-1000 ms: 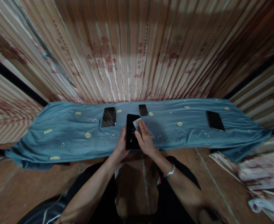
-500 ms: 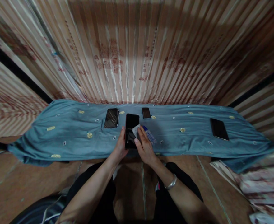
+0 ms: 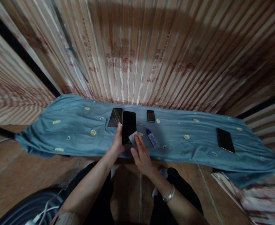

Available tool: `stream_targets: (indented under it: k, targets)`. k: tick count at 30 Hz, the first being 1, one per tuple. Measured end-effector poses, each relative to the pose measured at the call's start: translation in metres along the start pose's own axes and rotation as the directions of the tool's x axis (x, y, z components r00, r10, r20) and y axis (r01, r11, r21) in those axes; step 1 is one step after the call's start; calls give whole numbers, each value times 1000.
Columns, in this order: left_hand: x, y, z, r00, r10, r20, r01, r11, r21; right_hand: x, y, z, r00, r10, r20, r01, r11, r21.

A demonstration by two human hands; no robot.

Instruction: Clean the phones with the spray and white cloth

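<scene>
A black smartphone [image 3: 129, 122] is held upright along its left side by my left hand [image 3: 118, 140], its dark screen facing me. My right hand [image 3: 142, 156] grips a small whitish cloth or tissue [image 3: 133, 137] against the lower right part of that screen. Just right of my right hand lies a clear bottle with a blue cap [image 3: 152, 138]. Behind the held phone, to its left, another dark phone [image 3: 114, 117] rests on the cloth, partly covered. A smaller dark device [image 3: 150, 116] lies farther back, right of the held phone.
Teal patterned fabric [image 3: 78, 137] covers the long narrow table. Another black phone or tablet [image 3: 225, 140] lies at its right. Striped curtains [image 3: 137, 56] hang behind, with dark poles [image 3: 27, 53] at the sides. A dark coiled tub or hose [image 3: 31, 206] and white cable are on the floor at left.
My hands and the held phone have shifted slightly left in view, now overlapping the phone behind. The right hand and white cloth slid down the screen, uncovering the bottle. The view tilted a little.
</scene>
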State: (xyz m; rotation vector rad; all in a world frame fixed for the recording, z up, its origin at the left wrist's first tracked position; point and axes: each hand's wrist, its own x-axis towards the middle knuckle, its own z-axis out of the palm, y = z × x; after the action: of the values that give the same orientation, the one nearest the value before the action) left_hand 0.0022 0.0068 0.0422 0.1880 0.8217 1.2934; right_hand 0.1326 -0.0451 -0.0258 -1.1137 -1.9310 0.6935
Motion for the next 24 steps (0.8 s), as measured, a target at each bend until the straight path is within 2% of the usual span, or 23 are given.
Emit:
stream_targets:
  k: [5,9,12,15,20,24]
  targets:
    - [4,8,-2,1000,14,-22,-15,999,-43,-3,-1,6,1000,-10,27,10,1000,-13]
    - [10,10,-5,1000,1,-21,-2,999,-48,-2,1,10,998,-68,-8,67,993,-99]
    - [14,7,-7,999,26,-20,-27,999,-26,-1,2,12,986,-165,-17,159,968,-195]
    - [15,2,-7,999,33,-9,-33,999,9,-2,1,14,970,-241,22,238,934,-266]
    - [14,-6,-7,1000,-9,-28,12,995,102,-1,-3,14,960,-266,82,279,919,-280]
    - [10,-11,-5,998,-29,-56,37,988,149,2,-3,11,955,-283,84,295,920,-257]
